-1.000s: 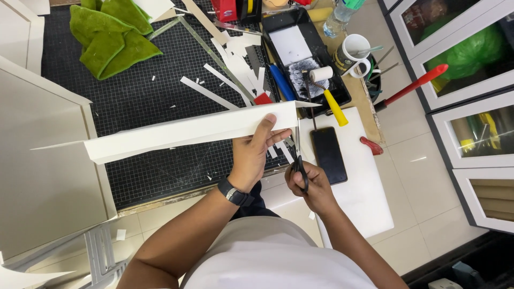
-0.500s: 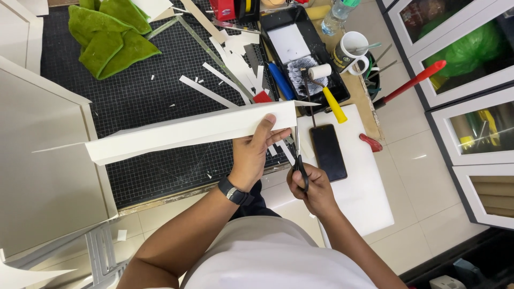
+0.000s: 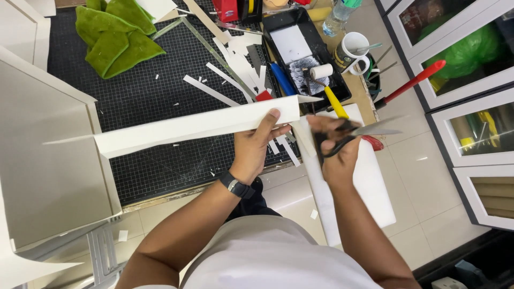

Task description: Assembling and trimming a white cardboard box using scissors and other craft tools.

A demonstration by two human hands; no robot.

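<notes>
we identify the place as a craft or model-making workshop. a black gridded cutting mat (image 3: 150,101) covers the work surface, littered with white offcut strips (image 3: 235,64). a black paint tray (image 3: 300,48) holds a small roller with a yellow handle (image 3: 334,99). a mug of tools (image 3: 353,51) stands beside it. green cloths (image 3: 115,32) lie at the mat's far corner. white-framed glass cabinets (image 3: 466,80) line the tiled floor.

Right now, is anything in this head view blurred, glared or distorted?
Head view: the scissors blades smear with motion blur in the right hand; the left hand and its long white strip stay sharp; light glare sits on the floor tiles and glass cabinet doors; edges lean from wide-angle distortion.
</notes>
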